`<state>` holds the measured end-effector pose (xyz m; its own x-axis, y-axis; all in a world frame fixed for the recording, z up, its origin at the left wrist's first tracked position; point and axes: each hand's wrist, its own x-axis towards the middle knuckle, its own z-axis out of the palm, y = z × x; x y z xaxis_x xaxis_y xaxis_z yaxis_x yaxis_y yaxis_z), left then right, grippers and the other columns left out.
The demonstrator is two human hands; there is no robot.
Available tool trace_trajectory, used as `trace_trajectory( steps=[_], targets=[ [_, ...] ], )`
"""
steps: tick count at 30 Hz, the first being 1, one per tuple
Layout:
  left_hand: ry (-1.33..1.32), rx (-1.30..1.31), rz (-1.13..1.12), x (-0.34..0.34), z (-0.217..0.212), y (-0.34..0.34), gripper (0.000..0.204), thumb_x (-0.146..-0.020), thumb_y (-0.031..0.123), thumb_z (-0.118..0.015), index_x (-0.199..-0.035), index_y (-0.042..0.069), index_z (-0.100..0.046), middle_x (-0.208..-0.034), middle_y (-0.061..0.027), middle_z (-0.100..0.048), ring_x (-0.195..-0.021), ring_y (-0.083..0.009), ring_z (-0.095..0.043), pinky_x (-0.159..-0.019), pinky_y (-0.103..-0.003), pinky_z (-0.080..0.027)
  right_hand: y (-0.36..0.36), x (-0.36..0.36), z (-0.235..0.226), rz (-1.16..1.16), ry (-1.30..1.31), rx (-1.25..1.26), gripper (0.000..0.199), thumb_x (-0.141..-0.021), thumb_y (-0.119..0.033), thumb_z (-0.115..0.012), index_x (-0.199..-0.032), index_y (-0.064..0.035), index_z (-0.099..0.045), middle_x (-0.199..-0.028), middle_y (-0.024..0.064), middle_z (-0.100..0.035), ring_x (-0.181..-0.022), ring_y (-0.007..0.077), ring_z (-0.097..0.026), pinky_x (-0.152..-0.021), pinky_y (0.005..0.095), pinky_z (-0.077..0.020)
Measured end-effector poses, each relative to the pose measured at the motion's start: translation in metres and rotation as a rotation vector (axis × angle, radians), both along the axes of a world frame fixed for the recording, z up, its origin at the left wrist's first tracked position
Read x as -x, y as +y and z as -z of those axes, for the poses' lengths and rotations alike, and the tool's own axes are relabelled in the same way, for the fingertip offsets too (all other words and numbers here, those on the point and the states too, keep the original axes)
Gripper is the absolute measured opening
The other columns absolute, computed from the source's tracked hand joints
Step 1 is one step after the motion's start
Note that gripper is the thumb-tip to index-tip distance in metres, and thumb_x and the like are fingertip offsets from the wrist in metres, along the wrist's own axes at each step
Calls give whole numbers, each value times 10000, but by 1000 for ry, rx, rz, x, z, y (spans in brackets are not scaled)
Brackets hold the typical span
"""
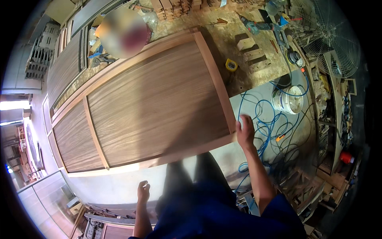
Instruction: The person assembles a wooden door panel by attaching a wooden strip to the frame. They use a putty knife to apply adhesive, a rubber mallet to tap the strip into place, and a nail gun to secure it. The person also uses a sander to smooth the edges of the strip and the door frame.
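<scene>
A large wooden door panel (151, 107) with a pale frame and dark veneer lies flat in front of me. My right hand (244, 129) grips its near right corner. My left hand (143, 191) hangs loose below the panel's near edge, fingers slightly curled, holding nothing. Another person (123, 32) stands at the far end of the panel.
A yellow tape measure (231, 65) lies on the workbench beside the panel. Blue hose coils (266, 119) and a white bucket (288, 99) sit on the floor at right. A wire-guard fan (326, 36) stands at upper right. Wood blocks (250, 51) and tools clutter the bench.
</scene>
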<state>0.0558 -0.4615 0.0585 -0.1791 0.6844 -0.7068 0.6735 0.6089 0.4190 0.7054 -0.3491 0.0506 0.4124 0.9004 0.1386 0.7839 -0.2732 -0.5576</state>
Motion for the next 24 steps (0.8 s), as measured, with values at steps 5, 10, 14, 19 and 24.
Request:
trace_trajectory(
  steps=[5,10,14,19,24],
  targets=[
    [97,6,-79,7,-5,-50,309,-975,187,-676,-1217,-6,-687,-1172,-183,-721,-1028,-277,-700,-927,-392,-557,210,-8,-1,-239,-260,-16,621,-1050,-308,-613,-1575,-27,-437,-1655,170,-417,-1534,354,-383,-1263,481,-325],
    [166,76,-139,1,-14,-132,475,-900,328,-753,-1209,-29,-697,-1123,-233,-743,-948,-316,-736,-777,-466,-591,375,-32,39,-205,-304,116,717,-1109,-477,-449,-1673,-70,-278,-1758,108,-246,-1630,283,-192,-1335,456,-149],
    [-36,73,-107,33,-4,-212,397,-1053,301,-637,-1368,61,-621,-979,-148,-786,-814,-207,-741,-628,-356,-571,437,22,27,-289,-312,197,723,-1125,-503,-382,-1697,-89,-228,-1785,73,-175,-1652,261,-107,-1350,461,-76],
    [98,75,80,6,-9,-183,390,-1044,342,-662,-1338,85,-654,-902,-132,-760,-687,-186,-664,-584,-361,-520,436,24,36,-255,-324,138,725,-1106,-479,-448,-1679,-70,-276,-1767,111,-225,-1645,322,-128,-1347,486,-75],
    [172,-5,196,36,16,-128,482,-1041,449,-657,-1381,107,-644,-786,-145,-716,-614,-194,-599,-596,-393,-498,408,15,37,-153,-339,37,744,-1077,-412,-546,-1640,19,-320,-1726,206,-287,-1629,341,-186,-1341,463,-113]
  ],
)
